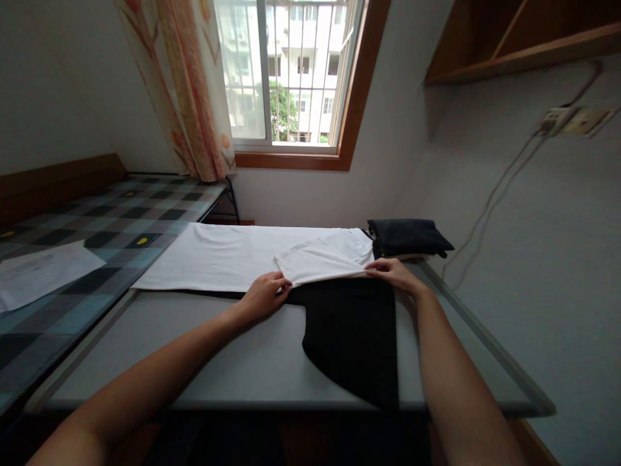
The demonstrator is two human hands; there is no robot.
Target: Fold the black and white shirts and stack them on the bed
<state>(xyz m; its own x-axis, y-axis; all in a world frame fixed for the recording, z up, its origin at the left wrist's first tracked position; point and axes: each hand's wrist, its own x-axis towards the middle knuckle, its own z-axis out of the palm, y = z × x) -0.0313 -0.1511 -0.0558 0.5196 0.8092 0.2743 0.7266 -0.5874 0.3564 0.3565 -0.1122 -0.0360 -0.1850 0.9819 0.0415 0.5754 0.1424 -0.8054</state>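
A white shirt [228,255] lies flat across the far part of the table, its sleeve [323,257] folded back over the body. Under it is a black board [352,336], whose curved part sticks out toward the near edge. My left hand [268,292] pinches the sleeve's near left corner with its fingertips. At the right, my right hand [394,274] has its thumb and fingers closed on the near edge of the same white cloth, close to the shoulder and just above the black board.
Dark folded cloth [407,237] sits at the table's far right corner. The grey table [218,362] meets a checkered bed [160,217] on the left, where a paper sheet [48,272] lies. A wall with a hanging cord [490,194] stands at the right.
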